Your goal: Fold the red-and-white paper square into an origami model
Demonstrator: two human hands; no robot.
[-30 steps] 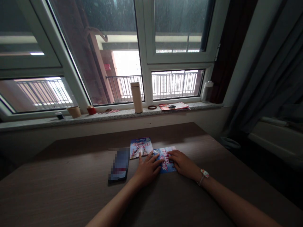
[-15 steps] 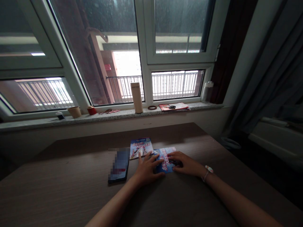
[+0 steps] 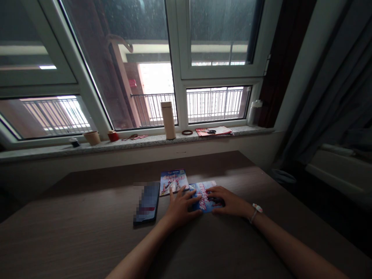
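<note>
Spreads the left grip (image 3: 181, 206) wide over the left side of the near booklet (image 3: 205, 205), with the two outer fingers reaching the near edge of the far booklet (image 3: 174, 179). Arches the right grip (image 3: 231, 202) over the right side of the near booklet, with the thumb apart from the fingertips. Has the near booklet lying flat on the worktop (image 3: 87, 217), between both grips. Cannot tell how hard to judge the pressing. Shows thin rectangular booklets, printed in blue with red characters edged in white. Has a flat dark phone (image 3: 148, 201) beside the far booklet, partly hidden by pixel blocks. Wears a slim pale bracelet (image 3: 257, 209) on the right wrist. Shows a faint wood grain across the brown worktop. Bears, on the speckled stone sill (image 3: 136, 144), a tall cylindrical beige flask (image 3: 168, 120), a tapered tan cup (image 3: 92, 138), a dark red ring (image 3: 187, 132) and scissors (image 3: 211, 131) on reddish papers (image 3: 223, 131)
</note>
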